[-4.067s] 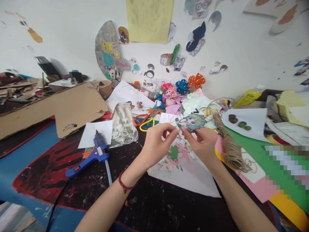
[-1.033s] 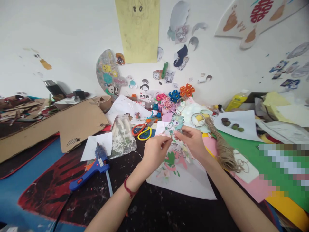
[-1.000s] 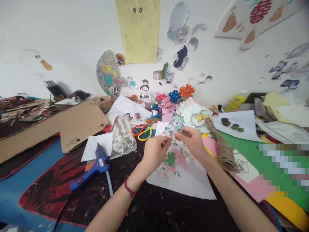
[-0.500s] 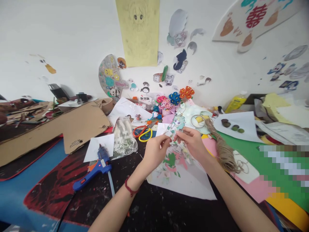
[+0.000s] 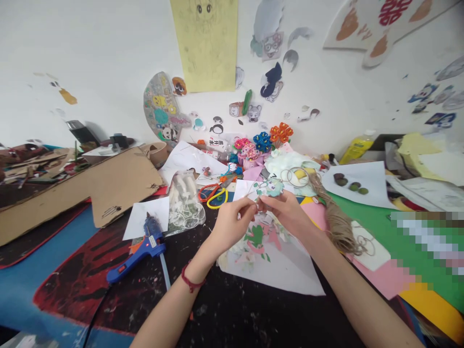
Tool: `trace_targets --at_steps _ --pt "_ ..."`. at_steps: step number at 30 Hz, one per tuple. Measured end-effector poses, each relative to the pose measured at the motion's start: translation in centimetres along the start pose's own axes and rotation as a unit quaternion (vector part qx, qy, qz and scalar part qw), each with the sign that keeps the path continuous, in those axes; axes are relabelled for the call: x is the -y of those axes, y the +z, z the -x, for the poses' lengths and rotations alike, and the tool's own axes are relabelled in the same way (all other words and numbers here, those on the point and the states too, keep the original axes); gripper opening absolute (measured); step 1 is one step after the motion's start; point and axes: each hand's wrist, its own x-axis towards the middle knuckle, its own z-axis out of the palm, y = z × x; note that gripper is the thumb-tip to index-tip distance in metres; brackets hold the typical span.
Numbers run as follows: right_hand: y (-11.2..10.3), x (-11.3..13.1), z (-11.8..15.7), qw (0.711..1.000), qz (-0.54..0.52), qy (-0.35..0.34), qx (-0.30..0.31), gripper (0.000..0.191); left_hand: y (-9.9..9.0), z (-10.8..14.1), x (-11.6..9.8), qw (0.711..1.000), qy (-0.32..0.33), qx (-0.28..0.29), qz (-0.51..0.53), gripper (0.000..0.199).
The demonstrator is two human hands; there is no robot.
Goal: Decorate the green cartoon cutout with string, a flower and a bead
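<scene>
A small mint-green paper cutout of a cartoon character [image 5: 273,187] is pinched in my right hand [image 5: 290,212], between thumb and fingers. It lies tilted over toward the right. My left hand [image 5: 234,222] is closed in a pinch close beside the right fingertips. What sits between the left fingers is too small to make out. Below both hands is a white sheet [image 5: 275,273] with green and pink paper scraps [image 5: 256,235] on it. Orange-and-yellow-handled scissors [image 5: 216,197] lie just beyond my left hand.
A blue glue gun [image 5: 145,251] lies at the left, its cord running off the front edge. Near it are a plastic bag [image 5: 186,203] and a big cardboard piece [image 5: 119,188]. Twine [image 5: 339,227] lies at the right. Yarn flowers [image 5: 263,141] and a yellow bottle [image 5: 357,147] stand by the wall.
The cutout has gone from nearly upright to tilted over to the right, lower over my right hand. Both hands stay pinched close together. The view has shifted slightly.
</scene>
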Motion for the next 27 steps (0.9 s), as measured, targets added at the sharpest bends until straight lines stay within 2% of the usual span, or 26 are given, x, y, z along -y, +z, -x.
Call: trace_targets --at_steps 4,8,13,16,18,19,20,21,22,24,27 --pt "-0.1 0.1 0.0 1.000 -0.005 0.006 -0.014 0.021 0.0 0.0 0.1 1.000 -0.008 0.014 0.024 0.024" --pt "-0.9 0.4 -0.1 0.998 -0.006 0.036 -0.054 0.021 -0.2 -0.1 0.2 0.998 -0.029 0.009 0.051 0.028" --pt "-2.0 0.1 -0.6 0.993 0.024 0.075 -0.082 0.030 -1.1 -0.5 -0.2 0.996 0.010 0.002 0.089 0.030" --pt "-1.9 0.0 -0.7 0.988 0.059 0.055 -0.134 0.041 -1.9 -0.7 -0.7 0.993 0.035 0.034 0.107 0.034" --pt "-1.4 0.2 -0.5 0.981 0.101 0.003 -0.167 0.058 -2.3 -0.8 -1.1 0.991 0.042 0.061 0.112 0.035" --pt "-1.1 0.5 -0.3 0.978 0.127 -0.034 -0.162 0.064 -2.5 -0.7 -1.3 0.990 0.045 0.071 0.112 0.035" --pt "-0.8 0.8 -0.1 0.972 0.177 -0.092 -0.124 0.062 -2.6 -0.7 -1.5 0.989 0.048 0.078 0.112 0.035" --pt "-0.5 1.1 0.2 0.965 0.212 -0.141 -0.062 0.053 -2.7 -0.6 -1.7 0.989 0.050 0.084 0.111 0.036" --pt "-0.2 1.5 0.5 0.965 0.212 -0.154 0.010 0.043 -2.8 -0.5 -1.8 0.989 0.049 0.089 0.106 0.036" --pt "0.2 2.0 1.1 0.968 0.190 -0.126 0.108 0.034 -3.0 -0.3 -2.1 0.991 0.043 0.093 0.090 0.036" --pt "0.4 2.4 1.7 0.969 0.191 -0.081 0.137 0.026 -3.2 -0.2 -2.4 0.996 0.034 0.067 0.050 0.035"
